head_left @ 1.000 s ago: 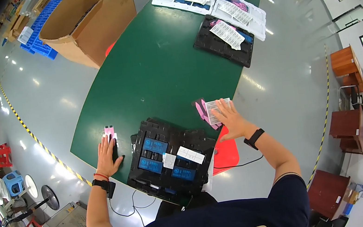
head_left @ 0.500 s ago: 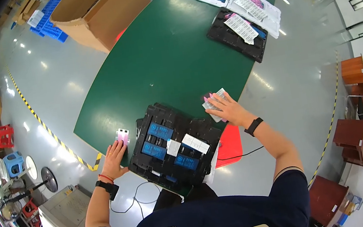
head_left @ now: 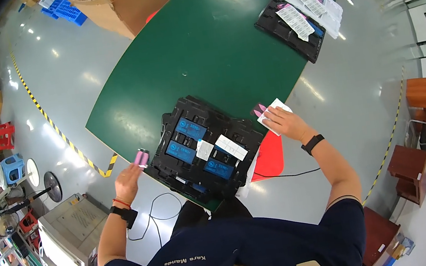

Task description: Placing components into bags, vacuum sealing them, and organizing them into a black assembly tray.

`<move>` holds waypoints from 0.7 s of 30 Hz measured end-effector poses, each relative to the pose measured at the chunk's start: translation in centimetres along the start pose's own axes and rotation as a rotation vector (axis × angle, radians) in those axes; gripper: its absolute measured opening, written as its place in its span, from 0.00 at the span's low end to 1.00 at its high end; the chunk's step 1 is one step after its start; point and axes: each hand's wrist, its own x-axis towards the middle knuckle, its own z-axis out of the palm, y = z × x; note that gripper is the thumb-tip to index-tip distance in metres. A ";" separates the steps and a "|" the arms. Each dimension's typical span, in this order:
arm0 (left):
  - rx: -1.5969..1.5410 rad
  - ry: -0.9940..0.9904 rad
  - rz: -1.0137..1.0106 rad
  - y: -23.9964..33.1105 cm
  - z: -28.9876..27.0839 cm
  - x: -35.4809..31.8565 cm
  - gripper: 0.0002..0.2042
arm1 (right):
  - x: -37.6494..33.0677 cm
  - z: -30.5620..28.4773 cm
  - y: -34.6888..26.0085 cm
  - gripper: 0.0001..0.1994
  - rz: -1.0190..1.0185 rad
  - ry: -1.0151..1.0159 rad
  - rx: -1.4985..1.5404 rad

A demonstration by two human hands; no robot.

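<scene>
Pinched in the grip of the left hand (head_left: 127, 180) is a small pink piece (head_left: 142, 158), held at the fingertips just off the near left edge of the green bench (head_left: 199, 41), beside the left rim of the black tray (head_left: 170, 124). Fingers there are closed on the piece; its exact shape is too small to tell. The right hand (head_left: 287, 123) lies flat, fingers spread and pressing down on a white sheet (head_left: 275, 108) at the bench's right edge, with a dark card bearing pink marks (head_left: 258, 110) touching the sheet on its left side. That hand clasps nothing; it only rests on the paper.

Between the two hands sits the black tray, near the bench's front edge, holding several blue rectangular packs (head_left: 190, 129) in its compartments and two white slips (head_left: 230, 147) lying across its middle. A black band is on each wrist.

Farther across the bench, well apart, a second black tray (head_left: 287, 36) carries white printed sheets (head_left: 296, 20), and more sheets lie at the far edge. A large open cardboard box (head_left: 133, 2) stands by the bench's far left corner. A red stool (head_left: 269, 157) shows under the right edge, a black cable (head_left: 151, 214) loops on the grey floor, and yellow-black tape (head_left: 62, 134) runs along it.
</scene>
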 end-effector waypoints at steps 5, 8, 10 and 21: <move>0.078 0.389 -0.250 3.1 -3.2 4.4 0.12 | 1.2 -1.3 0.3 0.17 0.262 0.280 0.062; 0.008 0.497 -0.133 7.2 -2.7 6.4 0.11 | 4.6 -4.4 -2.7 0.15 0.240 0.437 0.098; -0.129 0.444 -0.039 10.2 -1.0 7.6 0.13 | 6.5 -5.0 -6.2 0.14 0.135 0.492 0.162; -0.276 0.262 -0.414 8.4 2.3 7.9 0.18 | 5.6 -5.4 -13.5 0.39 0.245 0.023 0.398</move>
